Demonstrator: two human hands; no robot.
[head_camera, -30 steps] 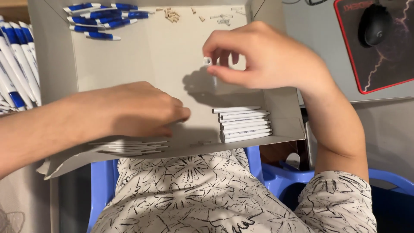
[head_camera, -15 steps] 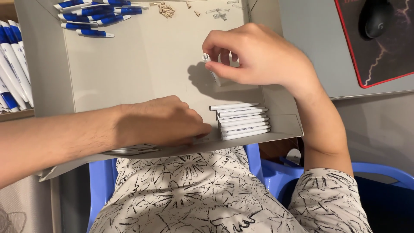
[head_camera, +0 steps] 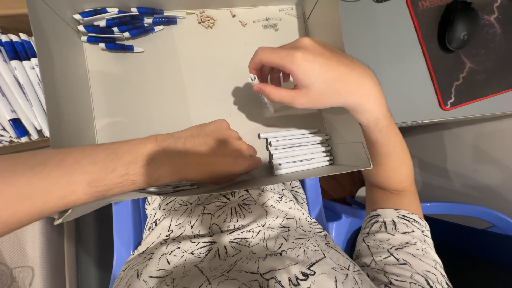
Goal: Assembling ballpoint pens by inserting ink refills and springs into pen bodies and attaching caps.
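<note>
A shallow cardboard box (head_camera: pixel 176 85) lies across my lap. My right hand (head_camera: pixel 314 74) hovers over its right half, fingers pinched on a white pen barrel (head_camera: pixel 260 92) that points down and towards me. Just below it lies a neat row of several white pen barrels (head_camera: pixel 298 151) at the box's near right corner. My left hand (head_camera: pixel 205 152) rests palm down at the near edge of the box, fingers curled against the floor just left of that row; whether it grips anything is hidden. Under its wrist a few pale pen parts (head_camera: pixel 168 187) show.
Several blue-and-white pens (head_camera: pixel 120 24) lie in the far left corner of the box, small tan plugs (head_camera: pixel 205 18) and springs (head_camera: pixel 269 22) along the far edge. More blue-and-white pens (head_camera: pixel 18 85) are stacked left of the box. A black mouse (head_camera: pixel 458 29) sits on a red-edged pad (head_camera: pixel 480 69).
My left hand has slid right along the box's near edge towards the row of white barrels. My right hand stays above the box with the barrel.
</note>
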